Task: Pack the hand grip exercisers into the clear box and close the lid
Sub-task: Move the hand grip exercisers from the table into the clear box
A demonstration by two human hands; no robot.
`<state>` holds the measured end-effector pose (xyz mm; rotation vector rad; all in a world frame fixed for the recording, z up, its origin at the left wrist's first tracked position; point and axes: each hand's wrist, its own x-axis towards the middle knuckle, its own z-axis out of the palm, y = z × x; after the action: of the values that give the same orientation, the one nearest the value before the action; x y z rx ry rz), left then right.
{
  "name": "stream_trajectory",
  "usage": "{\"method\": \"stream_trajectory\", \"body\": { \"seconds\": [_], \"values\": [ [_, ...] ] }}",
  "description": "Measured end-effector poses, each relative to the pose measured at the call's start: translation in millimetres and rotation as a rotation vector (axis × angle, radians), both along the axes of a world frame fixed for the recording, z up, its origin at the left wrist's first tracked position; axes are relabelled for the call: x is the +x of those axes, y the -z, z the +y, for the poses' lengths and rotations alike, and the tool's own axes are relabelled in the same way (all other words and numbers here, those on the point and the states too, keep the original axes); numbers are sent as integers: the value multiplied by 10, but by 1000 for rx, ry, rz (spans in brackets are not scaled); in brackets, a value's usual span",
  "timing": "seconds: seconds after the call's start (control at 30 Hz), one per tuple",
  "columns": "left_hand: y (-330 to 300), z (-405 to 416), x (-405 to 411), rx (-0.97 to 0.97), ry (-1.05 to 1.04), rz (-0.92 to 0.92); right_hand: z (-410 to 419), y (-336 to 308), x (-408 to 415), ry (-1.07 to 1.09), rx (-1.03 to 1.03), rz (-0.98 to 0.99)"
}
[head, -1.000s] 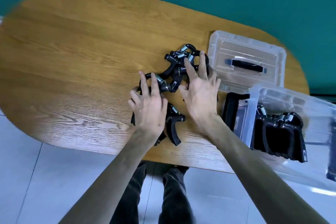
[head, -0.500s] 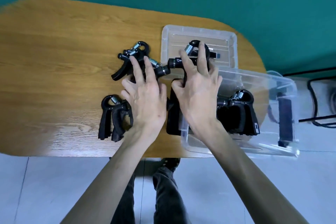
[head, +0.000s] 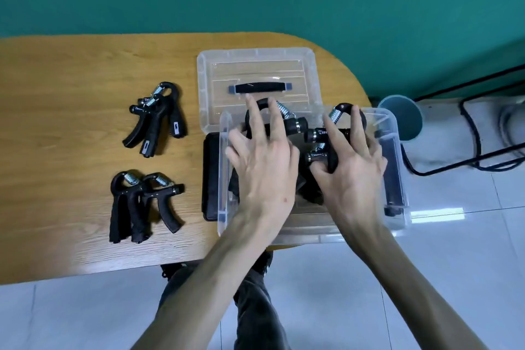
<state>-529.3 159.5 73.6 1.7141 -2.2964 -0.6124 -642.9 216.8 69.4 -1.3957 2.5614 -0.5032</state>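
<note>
Both forearms come up from the bottom of the frame and meet over the clear box (head: 396, 170), which sits right of centre with its right part hanging past the table's (head: 71, 94) rounded end.

The left hand (head: 264, 165) lies palm down over the left half of the box, fingers spread and pointing toward the top of the frame. Its fingers curl over a black hand grip exerciser (head: 294, 123) whose looped, spring end points to the top of the frame and whose knob sticks out to the right; the handles run down under the palm, so its long axis is roughly top to bottom.

The right hand (head: 350, 170) is over the right half of the box, fingers also pointing up and a little left, wrapped round a second exerciser (head: 342, 111), thumb curled beneath it. Its loop and spring point to the top, its knob to the left, and the two knobs lie just beside each other. Further dark exercisers lie in the box beneath the hands; how many cannot be told.

The clear lid (head: 255, 65) with a black handle lies flat above the box, touching its far edge. At centre left, a pair of exercisers (head: 154, 119) lies with loops up and handles fanning down. Another pair (head: 142, 202) lies in the lower left, likewise placed.
</note>
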Motion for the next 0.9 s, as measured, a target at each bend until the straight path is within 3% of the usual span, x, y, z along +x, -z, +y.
{"method": "stream_trajectory", "body": {
  "seconds": [0.4, 0.9],
  "values": [
    [617, 243, -333, 161, 15, -216, 205, 564, -416, -20, 176, -141],
    [865, 223, -416, 137, -6, -337, 154, 821, -514, -194, 286, -174]
  ]
}}
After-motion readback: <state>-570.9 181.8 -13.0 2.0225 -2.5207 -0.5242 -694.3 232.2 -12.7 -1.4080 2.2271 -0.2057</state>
